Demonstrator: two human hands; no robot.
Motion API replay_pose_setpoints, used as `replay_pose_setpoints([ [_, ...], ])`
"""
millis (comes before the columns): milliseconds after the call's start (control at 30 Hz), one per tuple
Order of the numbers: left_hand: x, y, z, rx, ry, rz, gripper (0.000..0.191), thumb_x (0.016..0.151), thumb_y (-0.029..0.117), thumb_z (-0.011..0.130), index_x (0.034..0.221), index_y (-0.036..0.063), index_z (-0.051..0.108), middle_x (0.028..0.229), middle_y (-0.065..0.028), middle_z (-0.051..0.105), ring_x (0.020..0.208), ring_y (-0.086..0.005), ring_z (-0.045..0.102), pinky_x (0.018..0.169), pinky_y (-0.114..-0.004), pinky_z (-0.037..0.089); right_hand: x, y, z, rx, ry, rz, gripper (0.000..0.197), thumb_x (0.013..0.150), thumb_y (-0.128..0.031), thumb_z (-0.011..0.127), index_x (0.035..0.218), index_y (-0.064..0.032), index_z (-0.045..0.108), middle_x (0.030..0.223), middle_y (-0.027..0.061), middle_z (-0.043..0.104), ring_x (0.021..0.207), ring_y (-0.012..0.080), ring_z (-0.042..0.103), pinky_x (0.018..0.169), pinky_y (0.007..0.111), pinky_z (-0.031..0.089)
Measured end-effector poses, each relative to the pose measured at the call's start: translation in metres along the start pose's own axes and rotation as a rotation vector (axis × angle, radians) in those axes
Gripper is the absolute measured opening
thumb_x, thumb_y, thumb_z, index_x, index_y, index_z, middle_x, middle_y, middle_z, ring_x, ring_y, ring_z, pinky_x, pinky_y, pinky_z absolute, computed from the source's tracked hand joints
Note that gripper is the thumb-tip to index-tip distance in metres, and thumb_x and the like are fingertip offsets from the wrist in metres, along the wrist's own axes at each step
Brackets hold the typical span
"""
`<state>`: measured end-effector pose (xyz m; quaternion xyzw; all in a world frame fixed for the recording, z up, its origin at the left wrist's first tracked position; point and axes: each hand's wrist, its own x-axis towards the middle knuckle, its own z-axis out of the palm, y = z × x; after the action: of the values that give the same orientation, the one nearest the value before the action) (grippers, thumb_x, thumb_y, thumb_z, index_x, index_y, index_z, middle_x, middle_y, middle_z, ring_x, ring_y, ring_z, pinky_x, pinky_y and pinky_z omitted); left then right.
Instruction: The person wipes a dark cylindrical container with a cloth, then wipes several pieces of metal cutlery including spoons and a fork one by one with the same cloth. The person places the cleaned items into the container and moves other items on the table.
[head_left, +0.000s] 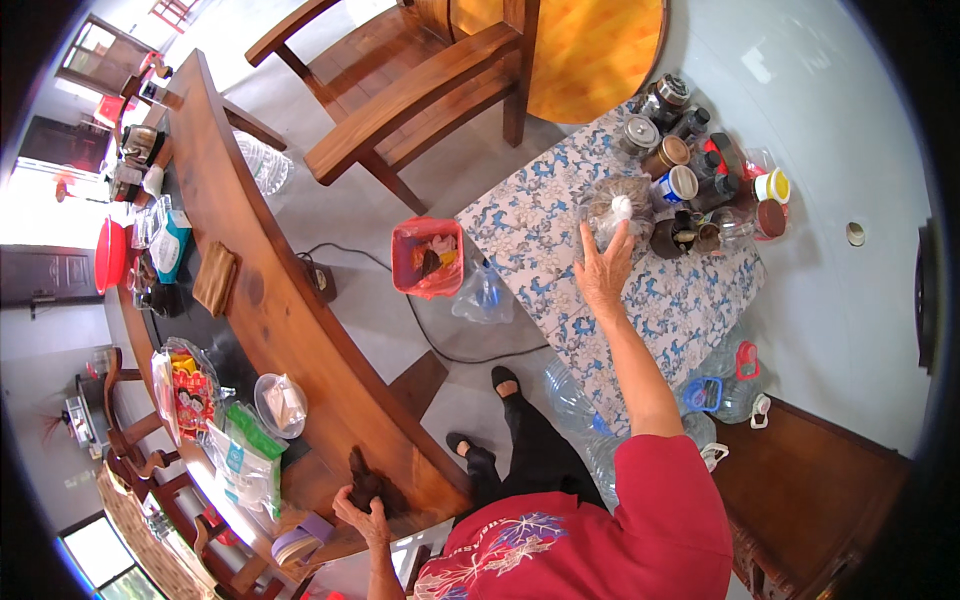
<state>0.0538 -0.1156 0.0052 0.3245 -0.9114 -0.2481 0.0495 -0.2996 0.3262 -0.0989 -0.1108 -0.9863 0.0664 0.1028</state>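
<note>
At the near end of the wooden table, my left hand (364, 517) has its thumb and fingers around the lower part of a small dark brown figurine (364, 482). My right hand (604, 274) reaches out over the side table with the floral cloth (525, 225). Its spread fingertips touch a knotted clear plastic bag (626, 196) with brownish contents, on either side of a white knot (621, 205). Whether these fingers grip the bag is not clear. Beside my left hand lies a purple-and-cream roll or strap (301, 538).
Several jars and bottles (671, 157) crowd the cloth's wall side. Large plastic jugs (739, 397) stand below. A red lined bin (427, 259), a black cord (420, 322) and a wooden chair (405, 97) occupy the floor. The wooden table holds snack packets (191, 394), a clear tub (280, 405) and a folded brown cloth (215, 279).
</note>
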Motion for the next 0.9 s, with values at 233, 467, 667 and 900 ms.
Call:
replay_pose_setpoints([
  [233, -0.005, -0.013, 0.001, 0.056, 0.019, 0.048, 0.051, 0.061, 0.014, 0.065, 0.11, 0.0052, 0.053, 0.111, -0.016, 0.051, 0.109, -0.0349, 0.043, 0.096, -0.045, 0.031, 0.03, 0.01, 0.007, 0.583, -0.008, 0.322, 0.08, 0.084, -0.05, 0.059, 0.14, 0.0011, 0.033, 0.145, 0.0225, 0.028, 0.133, 0.0358, 0.03, 0.109, 0.043, 0.025],
  [467, -0.007, -0.01, 0.001, -0.005, 0.107, -0.039, 0.037, 0.077, 0.023, 0.069, 0.11, 0.0134, 0.057, 0.111, -0.0125, 0.051, 0.109, -0.0337, 0.042, 0.094, -0.045, 0.032, 0.006, 0.0, 0.013, -0.163, -0.05, -0.101, 0.057, 0.084, -0.017, 0.067, 0.135, -0.022, 0.044, 0.144, 0.023, 0.027, 0.128, 0.0424, 0.034, 0.082, 0.053, 0.045],
  [667, -0.003, -0.004, 0.003, -0.119, 0.142, -0.162, 0.034, 0.08, 0.024, 0.068, 0.109, 0.0127, 0.055, 0.106, -0.0084, 0.05, 0.104, -0.032, 0.043, 0.089, -0.045, 0.034, -0.051, -0.119, -0.011, 0.373, 0.161, -0.559, 0.05, 0.073, -0.002, 0.062, 0.121, -0.0104, 0.053, 0.132, 0.0213, 0.041, 0.123, 0.038, 0.039, 0.1, 0.048, 0.034],
  [900, -0.001, -0.008, -0.007, -0.457, 0.087, -0.285, 0.047, 0.083, 0.026, 0.061, 0.125, 0.0124, 0.045, 0.113, -0.0123, 0.048, 0.107, -0.0291, 0.043, 0.095, -0.043, 0.031, -0.238, -0.294, -0.137, 0.922, -0.235, -1.135, 0.045, 0.066, -0.008, 0.065, 0.111, -0.0063, 0.057, 0.123, 0.0163, 0.047, 0.116, 0.0346, 0.045, 0.097, 0.046, 0.036],
])
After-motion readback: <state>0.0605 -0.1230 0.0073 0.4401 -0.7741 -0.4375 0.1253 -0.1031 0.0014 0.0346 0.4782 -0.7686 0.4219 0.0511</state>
